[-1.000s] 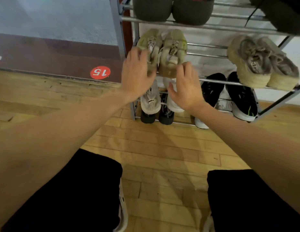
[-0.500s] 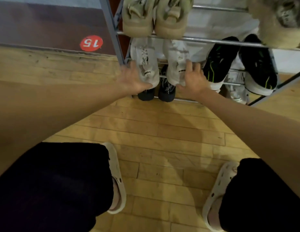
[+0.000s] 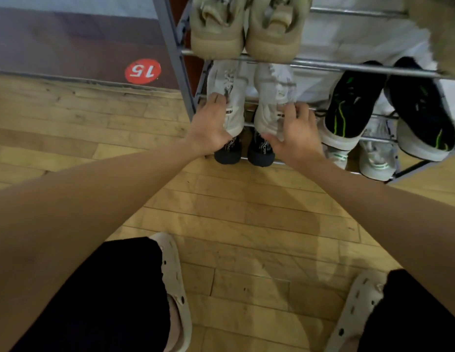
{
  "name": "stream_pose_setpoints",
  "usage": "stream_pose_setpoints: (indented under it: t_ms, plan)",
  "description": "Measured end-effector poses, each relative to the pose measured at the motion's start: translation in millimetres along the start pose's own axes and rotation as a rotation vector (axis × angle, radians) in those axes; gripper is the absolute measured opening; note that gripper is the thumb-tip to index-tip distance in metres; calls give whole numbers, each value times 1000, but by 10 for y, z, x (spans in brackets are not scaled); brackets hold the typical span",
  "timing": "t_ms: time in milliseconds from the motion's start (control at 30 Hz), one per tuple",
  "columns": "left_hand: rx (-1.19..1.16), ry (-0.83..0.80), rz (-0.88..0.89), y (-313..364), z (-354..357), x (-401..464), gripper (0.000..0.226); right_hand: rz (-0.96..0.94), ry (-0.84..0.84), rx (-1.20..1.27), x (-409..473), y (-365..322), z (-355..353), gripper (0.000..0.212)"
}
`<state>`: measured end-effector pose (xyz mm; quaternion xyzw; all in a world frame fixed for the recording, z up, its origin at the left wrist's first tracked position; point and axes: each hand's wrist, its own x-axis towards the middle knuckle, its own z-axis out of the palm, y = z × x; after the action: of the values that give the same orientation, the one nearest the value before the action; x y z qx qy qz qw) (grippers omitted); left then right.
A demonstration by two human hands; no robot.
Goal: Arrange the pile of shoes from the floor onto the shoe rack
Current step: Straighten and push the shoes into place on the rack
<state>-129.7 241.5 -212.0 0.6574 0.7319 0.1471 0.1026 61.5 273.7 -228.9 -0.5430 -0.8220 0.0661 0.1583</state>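
Observation:
A grey metal shoe rack (image 3: pixel 174 59) stands against the wall ahead of me. A pair of white sneakers sits heel-out on its middle shelf at the left. My left hand (image 3: pixel 211 123) wraps the heel of the left white sneaker (image 3: pixel 229 90). My right hand (image 3: pixel 295 133) grips the heel of the right white sneaker (image 3: pixel 272 92). A beige pair (image 3: pixel 246 29) rests on the shelf above them. A black pair (image 3: pixel 244 152) sits on the bottom shelf under my hands. No shoes lie on the visible floor.
Black sneakers with green stripes (image 3: pixel 389 110) fill the middle shelf to the right, with pale grey ones (image 3: pixel 376 158) below. A red round sticker marked 15 (image 3: pixel 142 71) is on the wall base. My feet in cream clogs (image 3: pixel 175 288) stand on the wooden floor.
My hands dropped from the beige pair on the upper shelf to the white pair one shelf lower and closed on the heels. The camera tilted downward.

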Motion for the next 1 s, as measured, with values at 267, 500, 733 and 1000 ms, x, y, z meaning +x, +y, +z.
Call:
stream_pose_setpoints:
  t_ms: [267,500,733,1000]
  plan:
    - [-62,48,-2,-141,-86,180,55,33,43,68,161,-272,93,59]
    - [-76,9,-61,-127,-95,221,60,90,-44,100,253,-320,168,66]
    - [82,40,-58,199,-115,106,92,-184,-149,-143,193,-60,-244,68]
    - [1,7,259,1098,70,-25,62,-123,-169,-378,-129,947,-952,66]
